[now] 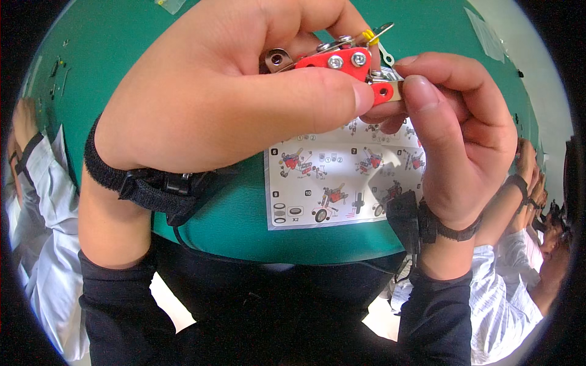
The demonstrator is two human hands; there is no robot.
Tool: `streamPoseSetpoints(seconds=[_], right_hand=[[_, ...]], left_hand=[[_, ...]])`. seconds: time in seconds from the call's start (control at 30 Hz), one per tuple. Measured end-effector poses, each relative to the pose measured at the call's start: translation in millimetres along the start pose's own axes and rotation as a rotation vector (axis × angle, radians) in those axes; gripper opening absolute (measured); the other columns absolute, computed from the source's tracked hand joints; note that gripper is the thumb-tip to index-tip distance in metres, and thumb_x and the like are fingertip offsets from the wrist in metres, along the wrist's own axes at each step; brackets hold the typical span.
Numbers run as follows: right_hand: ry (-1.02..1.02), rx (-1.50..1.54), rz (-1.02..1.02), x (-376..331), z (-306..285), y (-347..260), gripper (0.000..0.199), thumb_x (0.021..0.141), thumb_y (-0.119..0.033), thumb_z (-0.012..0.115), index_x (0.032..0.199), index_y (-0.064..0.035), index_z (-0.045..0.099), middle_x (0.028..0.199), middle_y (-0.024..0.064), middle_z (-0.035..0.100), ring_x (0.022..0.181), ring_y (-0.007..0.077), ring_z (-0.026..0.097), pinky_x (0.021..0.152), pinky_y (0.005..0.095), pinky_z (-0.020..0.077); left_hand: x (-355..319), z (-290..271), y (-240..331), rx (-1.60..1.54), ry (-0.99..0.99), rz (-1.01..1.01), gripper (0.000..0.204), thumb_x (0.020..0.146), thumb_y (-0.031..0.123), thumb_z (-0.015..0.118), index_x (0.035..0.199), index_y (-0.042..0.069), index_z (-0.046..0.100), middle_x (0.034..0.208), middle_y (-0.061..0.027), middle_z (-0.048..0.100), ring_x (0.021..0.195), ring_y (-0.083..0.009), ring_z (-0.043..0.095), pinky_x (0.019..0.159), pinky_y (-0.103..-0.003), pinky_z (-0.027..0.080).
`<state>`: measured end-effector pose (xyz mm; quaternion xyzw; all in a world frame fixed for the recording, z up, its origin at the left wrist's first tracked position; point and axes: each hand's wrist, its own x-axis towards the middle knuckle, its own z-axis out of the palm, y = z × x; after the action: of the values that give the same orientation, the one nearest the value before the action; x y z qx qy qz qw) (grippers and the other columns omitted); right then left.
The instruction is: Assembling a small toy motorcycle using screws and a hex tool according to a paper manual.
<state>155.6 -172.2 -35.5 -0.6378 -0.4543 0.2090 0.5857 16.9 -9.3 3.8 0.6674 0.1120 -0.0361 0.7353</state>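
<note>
Tabletop [439, 33] lies under the left hand [244, 91] and right hand [467, 134], with a red-and-silver assembly [332, 66] between them — long axis sideways, dipping rightward, bracket [285, 55] pointing left. The left clasps its body; the right — thumb and fingers barely parted — pinches its right end.

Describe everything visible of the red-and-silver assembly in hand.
The red-and-silver assembly shows a red plate with two shiny, metal-looking bolts, a holed red tab at its right end, a holed metal bracket at its left, and a yellow piece near the top. It is held above the green table. The left hand wraps it, thumb across the front; the right hand pinches its right end. Fingers hide the rest.
</note>
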Motion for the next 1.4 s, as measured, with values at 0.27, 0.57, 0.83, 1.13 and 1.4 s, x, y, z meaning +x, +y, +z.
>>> streamPoseSetpoints(seconds=[0.27, 0.57, 0.83, 1.13, 1.4], right_hand=[[0.009, -0.002, -0.117, 0.5, 2.1, -3.5, 0.016, 0.093, -0.002, 0.057, 0.105, 0.0072, 0.06, 0.087, 0.0124, 0.068, 0.071, 0.0141, 0.065, 0.066, 0.023, 0.051], [0.015, -0.005, -0.115, -0.7, -0.4, 0.6, 0.016, 0.094, -0.002, 0.055, 0.106, 0.0075, 0.06, 0.088, 0.0128, 0.068, 0.071, 0.0152, 0.066, 0.065, 0.0244, 0.0524], [-0.008, 0.015, -0.02, -2.4, 10.2, 1.2, 0.017, 0.095, -0.003, 0.053, 0.107, 0.0079, 0.059, 0.086, 0.0132, 0.069, 0.073, 0.0167, 0.068, 0.065, 0.0255, 0.0528], [-0.106, -0.114, -0.018, 1.9, 21.2, -0.2, 0.03, 0.1, -0.017, 0.045, 0.114, 0.0076, 0.056, 0.083, 0.0177, 0.069, 0.072, 0.0194, 0.068, 0.063, 0.0254, 0.0504], [-0.084, 0.054, 0.237, 3.3, 9.7, -0.5, 0.034, 0.097, -0.024, 0.043, 0.108, 0.0032, 0.06, 0.069, 0.0096, 0.061, 0.058, 0.0135, 0.055, 0.057, 0.0242, 0.042]], left_hand=[[-1.0, -2.4, 7.7, -0.184, -0.015, -0.073, 0.031, 0.089, 0.011, 0.064, 0.111, -0.008, 0.052, 0.086, -0.0041, 0.064, 0.068, -0.0037, 0.054, 0.058, -0.018, 0.042], [0.4, -1.9, 7.0, -0.139, -0.009, -0.076, 0.031, 0.089, 0.011, 0.063, 0.111, -0.008, 0.052, 0.085, -0.0041, 0.063, 0.066, -0.0024, 0.053, 0.056, -0.018, 0.04], [-10.9, -3.2, -2.0, -0.102, 0.026, -0.063, 0.032, 0.089, 0.012, 0.065, 0.111, -0.008, 0.053, 0.086, -0.0045, 0.063, 0.069, -0.0035, 0.053, 0.059, -0.018, 0.04], [-19.8, -10.7, -7.2, -0.187, 0.106, -0.105, 0.032, 0.088, 0.012, 0.065, 0.11, -0.008, 0.053, 0.087, -0.0052, 0.063, 0.071, -0.004, 0.053, 0.061, -0.019, 0.041], [-20.2, -3.6, 0.7, 0.038, 0.309, 0.001, 0.036, 0.082, 0.014, 0.071, 0.107, -0.008, 0.057, 0.078, -0.003, 0.062, 0.062, -0.0035, 0.052, 0.055, -0.018, 0.04]])
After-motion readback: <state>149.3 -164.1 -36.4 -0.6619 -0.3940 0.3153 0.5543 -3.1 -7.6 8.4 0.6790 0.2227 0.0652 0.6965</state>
